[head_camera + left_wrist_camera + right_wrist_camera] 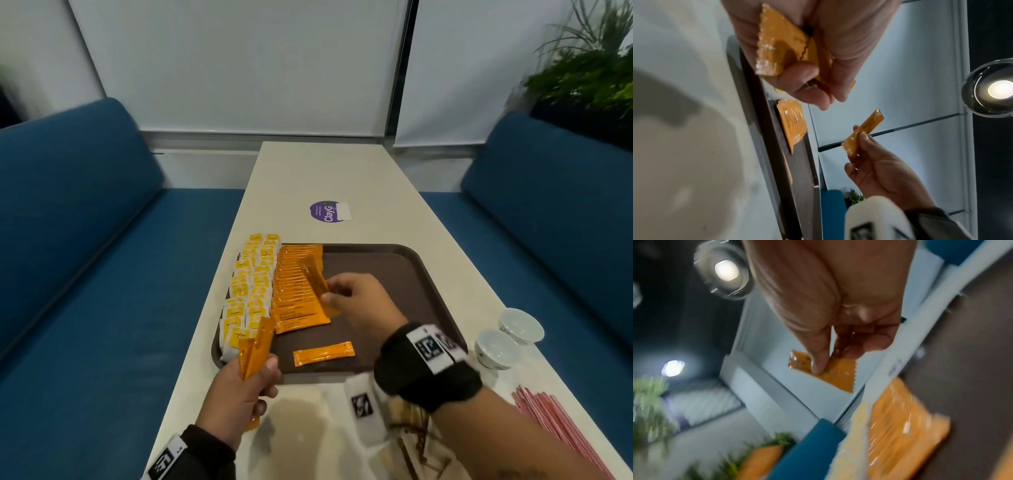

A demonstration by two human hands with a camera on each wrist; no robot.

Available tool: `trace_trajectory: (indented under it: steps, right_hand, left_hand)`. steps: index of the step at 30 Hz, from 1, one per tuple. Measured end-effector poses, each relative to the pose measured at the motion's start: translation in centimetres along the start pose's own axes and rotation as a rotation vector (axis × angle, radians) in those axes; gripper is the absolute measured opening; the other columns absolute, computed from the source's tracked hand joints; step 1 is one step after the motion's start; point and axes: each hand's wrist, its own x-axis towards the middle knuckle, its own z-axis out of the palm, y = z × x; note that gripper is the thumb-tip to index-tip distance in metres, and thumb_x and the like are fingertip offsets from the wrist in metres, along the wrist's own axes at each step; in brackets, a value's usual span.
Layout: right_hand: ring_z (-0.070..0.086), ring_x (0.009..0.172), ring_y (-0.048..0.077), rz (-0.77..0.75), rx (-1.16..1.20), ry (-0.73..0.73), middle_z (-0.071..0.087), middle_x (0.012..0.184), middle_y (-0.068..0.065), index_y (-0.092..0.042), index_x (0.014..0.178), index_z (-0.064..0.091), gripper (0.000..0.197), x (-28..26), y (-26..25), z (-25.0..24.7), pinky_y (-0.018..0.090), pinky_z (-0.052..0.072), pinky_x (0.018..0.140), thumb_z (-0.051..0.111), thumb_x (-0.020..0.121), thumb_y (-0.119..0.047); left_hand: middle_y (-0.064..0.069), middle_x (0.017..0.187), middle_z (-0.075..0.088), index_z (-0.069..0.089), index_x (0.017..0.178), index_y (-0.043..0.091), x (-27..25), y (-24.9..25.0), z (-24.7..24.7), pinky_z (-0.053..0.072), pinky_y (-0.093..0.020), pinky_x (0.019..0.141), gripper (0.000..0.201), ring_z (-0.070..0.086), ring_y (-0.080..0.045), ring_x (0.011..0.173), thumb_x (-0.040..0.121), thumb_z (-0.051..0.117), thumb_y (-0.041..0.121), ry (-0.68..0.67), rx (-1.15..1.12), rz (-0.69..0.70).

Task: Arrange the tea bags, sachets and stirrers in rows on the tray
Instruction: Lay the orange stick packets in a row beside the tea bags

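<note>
A brown tray lies on the pale table. Along its left side run rows of yellow-and-white tea bags and a row of orange coffee sachets. One orange sachet lies alone near the tray's front. My left hand grips a small bundle of orange sachets, seen close in the left wrist view, at the tray's front left corner. My right hand pinches a single orange sachet above the orange row.
Two small white cups stand right of the tray. Pink-striped stirrers lie at the table's front right. White sachets and brown sticks sit near the front edge under my right wrist. A purple sticker is beyond the tray. Blue benches flank the table.
</note>
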Motion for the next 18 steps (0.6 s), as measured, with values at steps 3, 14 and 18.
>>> trace_trajectory:
  steps: [3, 14, 18]
  right_hand:
    - [0.059, 0.091, 0.015, -0.039, -0.603, -0.217, 0.062, 0.095, -0.002, -0.016, 0.104, 0.069, 0.018, 3.8, -0.1, -1.0, 0.029, 0.050, 0.087, 0.067, 0.086, -0.016]
    - [0.054, 0.112, 0.026, -0.014, -1.010, -0.529, 0.054, 0.126, 0.006, -0.014, 0.125, 0.054, 0.045, 8.7, 0.5, 4.0, 0.030, 0.047, 0.082, 0.071, 0.083, -0.017]
    - [0.057, 0.108, 0.026, -0.018, -1.058, -0.513, 0.059, 0.121, 0.007, -0.011, 0.123, 0.057, 0.045, 9.5, 0.8, 4.6, 0.033, 0.049, 0.087, 0.072, 0.082, -0.023]
  left_hand:
    - [-0.009, 0.072, 0.061, 0.062, 0.094, 0.009, 0.2, 0.0, -0.7, 0.039, -0.023, 0.045, 0.010, 0.052, -0.017, 0.060, 0.090, 0.058, 0.017, 0.038, -0.003, -0.010]
    - [-0.010, 0.074, 0.061, 0.064, 0.094, 0.007, 0.8, -0.6, -2.3, 0.039, -0.025, 0.048, 0.010, 0.052, -0.018, 0.061, 0.089, 0.060, 0.015, 0.090, 0.014, -0.035]
    - [-0.010, 0.074, 0.061, 0.064, 0.094, 0.008, 1.0, -0.5, -2.3, 0.040, -0.024, 0.048, 0.010, 0.052, -0.018, 0.061, 0.089, 0.059, 0.016, 0.083, 0.011, -0.046]
